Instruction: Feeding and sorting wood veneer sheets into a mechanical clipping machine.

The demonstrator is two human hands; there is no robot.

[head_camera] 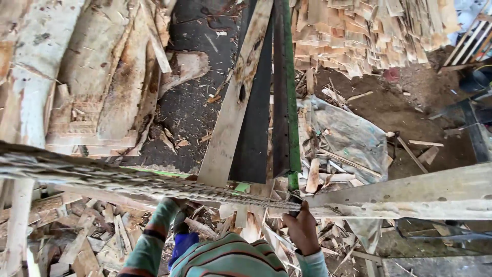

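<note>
The person is looking down from above at a woodworking place. The right hand (302, 231) is closing its fingers around the near end of a green metal rail (291, 102), just where a rough, sawdust-covered belt (128, 179) is crossing it. The grip looks firm, but the fingertips are hidden behind the rail, so how tightly they are closing cannot be told. The left hand (178, 218) is reaching up under the belt; its fingers are mostly covered by the belt and by the green striped sleeve (154, 236), so I cannot tell whether they are open or holding something.

A long pale plank (230, 107) with a dark knot hole is lying beside the rail, on a dark board (256, 128), with its near end close to the belt. It is looking uncut at this moment, so the work on it seems to be only at the beginning.

A big pile of thin cut slats (369, 31) is standing behind, and many offcuts (82, 236) are lying on the ground. A grey plastic sheet (348, 133) is lying right of the rail.
</note>
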